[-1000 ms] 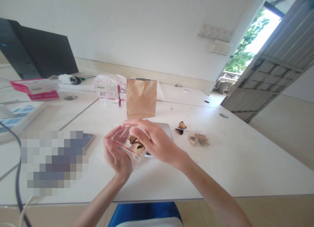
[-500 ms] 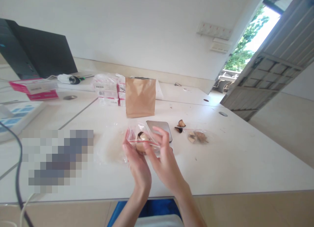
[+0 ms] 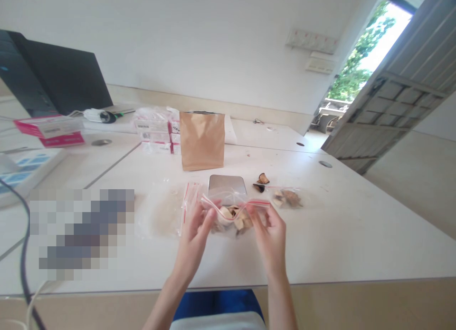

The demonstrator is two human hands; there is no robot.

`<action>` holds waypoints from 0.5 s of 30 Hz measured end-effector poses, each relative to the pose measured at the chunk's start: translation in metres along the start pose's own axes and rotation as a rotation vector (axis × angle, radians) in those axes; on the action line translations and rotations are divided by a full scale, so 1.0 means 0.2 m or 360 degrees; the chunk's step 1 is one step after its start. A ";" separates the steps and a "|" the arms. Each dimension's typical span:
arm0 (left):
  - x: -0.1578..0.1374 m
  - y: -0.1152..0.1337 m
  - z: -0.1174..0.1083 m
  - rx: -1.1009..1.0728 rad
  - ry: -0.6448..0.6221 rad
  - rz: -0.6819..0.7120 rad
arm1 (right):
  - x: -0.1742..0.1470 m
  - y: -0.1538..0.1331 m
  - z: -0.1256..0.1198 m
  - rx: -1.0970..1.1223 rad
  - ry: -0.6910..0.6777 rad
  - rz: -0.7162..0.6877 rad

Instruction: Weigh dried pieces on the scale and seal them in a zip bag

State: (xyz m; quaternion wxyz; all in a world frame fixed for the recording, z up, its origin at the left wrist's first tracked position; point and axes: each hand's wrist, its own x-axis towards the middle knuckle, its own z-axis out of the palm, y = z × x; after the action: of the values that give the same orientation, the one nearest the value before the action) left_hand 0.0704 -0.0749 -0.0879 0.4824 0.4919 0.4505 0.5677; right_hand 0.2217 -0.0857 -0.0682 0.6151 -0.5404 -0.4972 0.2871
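Note:
A clear zip-lock bag (image 3: 231, 232) with a red seal line holds several pale, dried slices with dark edges. My left hand (image 3: 197, 228) pinches the left end of its mouth. At the right end of the mouth, my right hand (image 3: 269, 232) has its fingers closed on the plastic. The bag's mouth sags between the hands, above the table. Just behind it lies a flat silver scale (image 3: 227, 185), its near part hidden by the bag. More flat clear bags (image 3: 166, 213) with red strips lie left of my left hand.
Behind the scale stands a brown paper pouch (image 3: 202, 142). To the right are loose dried slices (image 3: 262, 179) and a filled clear bag (image 3: 288, 198). Wrapped boxes (image 3: 155, 130), a pink box (image 3: 53, 128) and a black computer case (image 3: 64, 73) are at the left; a cable (image 3: 24, 254) hangs at the near left.
My hands have moved apart to the two ends of the bag's mouth. The right hand has shifted right and closed on the edge; the bag now hangs stretched between them.

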 end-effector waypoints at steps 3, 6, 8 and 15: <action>0.00 0.00 -0.01 -0.0016 0.0130 0.0039 | 0.01 -0.01 -0.03 -0.0103 -0.0037 -0.0055; 0.00 0.01 -0.03 -0.0004 0.0234 0.0061 | 0.02 0.01 -0.05 -0.0056 -0.0025 -0.0022; 0.00 0.01 -0.03 -0.0027 0.0206 0.0072 | 0.01 0.04 -0.06 0.0013 -0.0028 0.0015; -0.03 -0.07 0.01 -0.0133 0.0291 0.0015 | -0.01 0.14 -0.03 0.0149 0.0010 0.0135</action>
State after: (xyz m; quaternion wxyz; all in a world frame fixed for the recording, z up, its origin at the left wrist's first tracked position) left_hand 0.0735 -0.0784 -0.1013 0.4569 0.4196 0.4662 0.6308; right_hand 0.2319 -0.0832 -0.0950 0.6284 -0.5327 -0.4579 0.3342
